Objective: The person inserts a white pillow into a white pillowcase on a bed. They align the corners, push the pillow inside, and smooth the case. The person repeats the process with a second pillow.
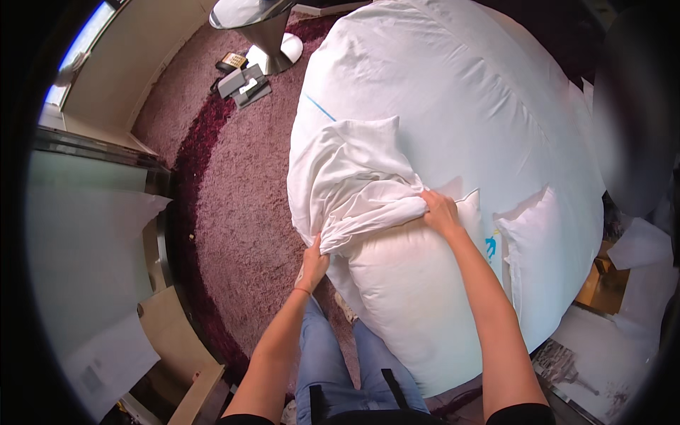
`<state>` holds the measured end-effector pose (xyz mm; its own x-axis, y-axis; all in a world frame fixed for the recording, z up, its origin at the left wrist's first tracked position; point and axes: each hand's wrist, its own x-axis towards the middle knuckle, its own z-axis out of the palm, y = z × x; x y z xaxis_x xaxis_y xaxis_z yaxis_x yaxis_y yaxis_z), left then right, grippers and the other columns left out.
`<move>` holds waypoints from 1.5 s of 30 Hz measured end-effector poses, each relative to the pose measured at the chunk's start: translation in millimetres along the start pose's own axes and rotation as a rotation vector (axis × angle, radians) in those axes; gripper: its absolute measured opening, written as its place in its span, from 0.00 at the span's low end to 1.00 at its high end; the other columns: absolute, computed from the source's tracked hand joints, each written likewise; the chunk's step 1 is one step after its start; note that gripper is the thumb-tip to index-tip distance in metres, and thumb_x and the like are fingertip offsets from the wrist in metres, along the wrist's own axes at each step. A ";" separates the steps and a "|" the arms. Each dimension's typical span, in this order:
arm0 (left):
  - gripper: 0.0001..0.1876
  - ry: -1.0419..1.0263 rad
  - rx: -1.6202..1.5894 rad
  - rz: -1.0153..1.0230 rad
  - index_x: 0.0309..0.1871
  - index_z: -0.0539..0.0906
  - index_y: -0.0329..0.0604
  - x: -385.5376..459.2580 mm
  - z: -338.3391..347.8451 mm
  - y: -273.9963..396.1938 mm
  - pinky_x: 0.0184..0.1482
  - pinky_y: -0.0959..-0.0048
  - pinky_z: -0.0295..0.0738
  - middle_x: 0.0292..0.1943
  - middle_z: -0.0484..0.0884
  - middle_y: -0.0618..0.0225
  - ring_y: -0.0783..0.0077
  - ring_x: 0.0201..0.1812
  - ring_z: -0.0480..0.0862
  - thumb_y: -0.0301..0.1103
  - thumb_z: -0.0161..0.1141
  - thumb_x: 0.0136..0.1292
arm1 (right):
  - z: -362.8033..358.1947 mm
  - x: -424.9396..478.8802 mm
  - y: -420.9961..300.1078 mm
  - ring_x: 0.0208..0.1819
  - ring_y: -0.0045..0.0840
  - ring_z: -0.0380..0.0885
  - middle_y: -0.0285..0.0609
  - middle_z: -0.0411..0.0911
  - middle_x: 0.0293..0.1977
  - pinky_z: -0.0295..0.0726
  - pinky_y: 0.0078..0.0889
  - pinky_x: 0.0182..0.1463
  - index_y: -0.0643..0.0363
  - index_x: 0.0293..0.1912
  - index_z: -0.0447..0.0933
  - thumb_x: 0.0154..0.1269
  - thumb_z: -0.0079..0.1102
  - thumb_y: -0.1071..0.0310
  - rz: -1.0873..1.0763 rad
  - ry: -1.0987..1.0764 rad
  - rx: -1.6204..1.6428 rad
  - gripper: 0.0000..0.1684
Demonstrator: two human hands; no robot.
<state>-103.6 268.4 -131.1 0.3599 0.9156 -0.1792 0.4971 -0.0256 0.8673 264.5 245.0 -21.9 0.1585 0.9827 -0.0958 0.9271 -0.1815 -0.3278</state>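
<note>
A white pillowcase [356, 175] lies bunched over the far end of a white pillow [414, 303]. My left hand [316, 260] grips the near left edge of the pillowcase. With my right hand [441, 212] I grip its other side, close to the pillow's far right corner. The near part of the pillow is bare and reaches toward my legs. Beneath both is a large round bed [451, 95] covered in a white sheet. My fingertips are partly hidden in the gathered cloth.
A second white pillow [536, 249] lies on the bed at right. At the upper left, a telephone [244, 87] sits on the purple carpet [244, 175] beside a metallic pedestal table [265, 37]. An open drawer [196, 393] juts out at lower left. A picture panel [584, 361] is at lower right.
</note>
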 end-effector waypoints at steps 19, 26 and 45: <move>0.34 -0.074 -0.100 -0.012 0.65 0.68 0.42 -11.5 59.8 69.4 0.52 0.61 0.76 0.51 0.81 0.46 0.46 0.52 0.82 0.28 0.66 0.53 | -7.3 -38.5 90.1 0.44 0.46 0.77 0.48 0.77 0.39 0.76 0.44 0.49 0.61 0.40 0.73 0.50 0.57 0.81 -0.040 0.114 0.145 0.15; 0.16 -0.052 0.024 0.121 0.40 0.78 0.40 -3.0 88.2 131.8 0.33 0.62 0.76 0.30 0.78 0.58 0.55 0.31 0.82 0.25 0.67 0.44 | -22.9 -44.5 171.4 0.47 0.42 0.76 0.43 0.75 0.40 0.71 0.44 0.53 0.56 0.41 0.71 0.54 0.57 0.79 0.111 0.123 -0.120 0.14; 0.29 0.336 -0.328 -0.374 0.64 0.58 0.38 -207.7 28.5 110.7 0.65 0.69 0.59 0.57 0.63 0.61 0.66 0.60 0.66 0.27 0.58 0.63 | 51.3 -146.1 18.9 0.43 0.20 0.72 0.35 0.74 0.39 0.71 0.21 0.52 0.58 0.41 0.69 0.58 0.57 0.82 0.421 0.293 1.176 0.13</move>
<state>-100.8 63.9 -11.1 -0.0883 0.9165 -0.3901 0.2530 0.3994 0.8812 241.5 96.1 -62.3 0.5725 0.7858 -0.2340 -0.0452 -0.2547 -0.9660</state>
